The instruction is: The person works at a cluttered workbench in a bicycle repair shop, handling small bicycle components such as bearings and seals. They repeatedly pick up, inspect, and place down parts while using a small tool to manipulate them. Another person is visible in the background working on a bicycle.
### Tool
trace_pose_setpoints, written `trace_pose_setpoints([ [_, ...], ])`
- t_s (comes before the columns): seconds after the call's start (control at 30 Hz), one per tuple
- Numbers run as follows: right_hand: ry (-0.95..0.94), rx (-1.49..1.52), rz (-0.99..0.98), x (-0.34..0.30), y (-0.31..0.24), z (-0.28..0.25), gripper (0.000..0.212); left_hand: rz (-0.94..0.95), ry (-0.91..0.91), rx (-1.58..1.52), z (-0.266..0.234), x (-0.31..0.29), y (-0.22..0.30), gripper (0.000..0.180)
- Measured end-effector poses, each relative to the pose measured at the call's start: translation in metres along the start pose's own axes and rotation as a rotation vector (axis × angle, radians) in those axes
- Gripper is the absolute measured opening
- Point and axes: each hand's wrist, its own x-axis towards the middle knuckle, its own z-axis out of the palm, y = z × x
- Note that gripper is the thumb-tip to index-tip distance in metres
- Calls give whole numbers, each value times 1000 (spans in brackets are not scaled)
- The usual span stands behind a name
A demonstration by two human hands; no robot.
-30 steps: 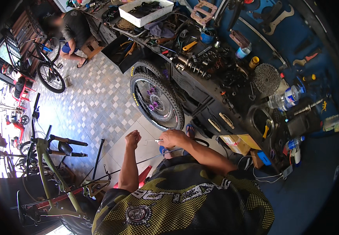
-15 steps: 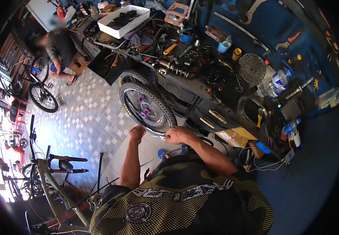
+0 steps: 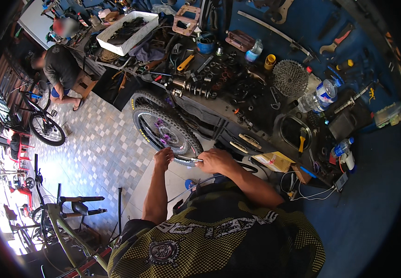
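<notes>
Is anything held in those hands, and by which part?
The right hand grips a slim metallic piece by its right end. Whether the left hand holds anything, I can't tell.

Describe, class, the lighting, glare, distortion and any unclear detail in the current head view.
Head view: bright daylight washes out the left edge, with pale glare on the grey-and-white checkered tile floor; head view: a black fisheye border rounds off the corners; head view: the slim silvery piece in the bare right hand is too small to identify.
</notes>
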Motion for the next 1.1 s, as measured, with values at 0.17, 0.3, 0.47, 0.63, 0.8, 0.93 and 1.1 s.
trace_pose_setpoints([
  [0.17,17,-80,1,6,12,12,39,476,3,915,6,-4,7,18],
  [0.3,-166,-42,-119,6,3,-2,39,721,-101,1573,15,-29,20,24],
  [0.47,91,-153,-62,15,6,7,42,855,-199,1990,18,-73,31,70],
  [0.63,33,-177,20,1,-25,3,43,883,-291,2072,-10,-101,30,80],
  [0.8,-64,-221,-43,9,-56,21,42,923,-178,2199,-41,-111,9,71],
  [0.93,-19,-281,-78,15,-87,33,43,797,-212,2224,-58,-133,5,69],
  [1.1,-34,-395,-146,36,-114,63,37,738,-240,2176,-87,-149,-7,70],
])
